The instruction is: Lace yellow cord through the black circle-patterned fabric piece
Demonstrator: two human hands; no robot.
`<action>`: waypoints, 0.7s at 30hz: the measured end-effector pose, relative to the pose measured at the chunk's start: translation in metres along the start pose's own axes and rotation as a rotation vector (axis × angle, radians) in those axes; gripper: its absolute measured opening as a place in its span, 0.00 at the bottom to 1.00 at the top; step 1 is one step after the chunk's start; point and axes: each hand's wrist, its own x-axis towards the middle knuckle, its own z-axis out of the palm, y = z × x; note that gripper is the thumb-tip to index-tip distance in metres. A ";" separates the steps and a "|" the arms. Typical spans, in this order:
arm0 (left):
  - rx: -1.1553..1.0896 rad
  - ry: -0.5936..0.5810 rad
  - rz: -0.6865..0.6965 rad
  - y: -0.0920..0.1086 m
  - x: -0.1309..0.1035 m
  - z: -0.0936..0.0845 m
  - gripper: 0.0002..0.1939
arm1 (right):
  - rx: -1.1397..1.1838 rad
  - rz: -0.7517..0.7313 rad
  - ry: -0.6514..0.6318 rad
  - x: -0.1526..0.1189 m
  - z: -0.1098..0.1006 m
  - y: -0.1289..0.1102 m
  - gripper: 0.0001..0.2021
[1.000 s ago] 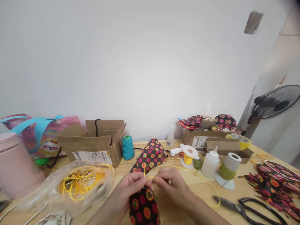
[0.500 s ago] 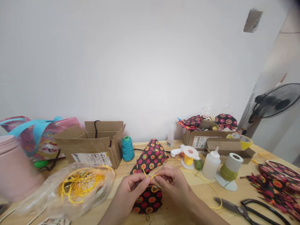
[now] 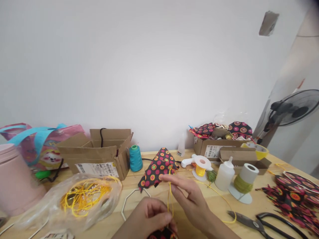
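Note:
At the bottom centre my left hand (image 3: 154, 217) is closed, its thumb and fingers gripping a dark fabric piece (image 3: 161, 234) with red and orange round motifs; most of it is hidden below the hand and the frame edge. A thin yellow cord (image 3: 170, 189) rises from there to my right hand (image 3: 190, 197), which is raised above and to the right. The cord passes by its thumb and index finger, seemingly pinched, with the fingers fairly straight. Beyond the hands lies a folded piece of the same patterned fabric (image 3: 159, 167). A white octagonal frame (image 3: 124, 203) rests left of it.
Shears (image 3: 256, 224), an olive thread spool (image 3: 243, 182), a squeeze bottle (image 3: 225, 174) and a yellow cord spool (image 3: 200, 169) stand right. Left are a plastic bag (image 3: 109, 202) with yellow cord, a cardboard box (image 3: 99, 156), a teal thread cone (image 3: 136, 159) and a pink container (image 3: 17, 179).
My hands were together pinching the yellow cord above the fabric piece. The left hand and fabric piece have dropped lower; the right has separated, stretching cord between them. The white frame has come into view.

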 end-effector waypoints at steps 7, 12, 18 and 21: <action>0.035 0.024 -0.036 -0.002 0.001 0.003 0.10 | 0.112 0.296 -0.210 0.001 0.000 0.009 0.16; 0.054 0.090 -0.005 0.001 0.004 -0.004 0.10 | 0.226 0.400 -0.142 0.012 -0.012 0.021 0.14; 0.169 0.212 0.056 -0.001 0.009 -0.014 0.12 | 0.560 0.541 0.004 0.016 -0.018 0.026 0.13; 0.173 0.237 0.045 -0.001 0.009 -0.015 0.12 | 0.713 0.577 -0.007 0.014 -0.018 0.022 0.11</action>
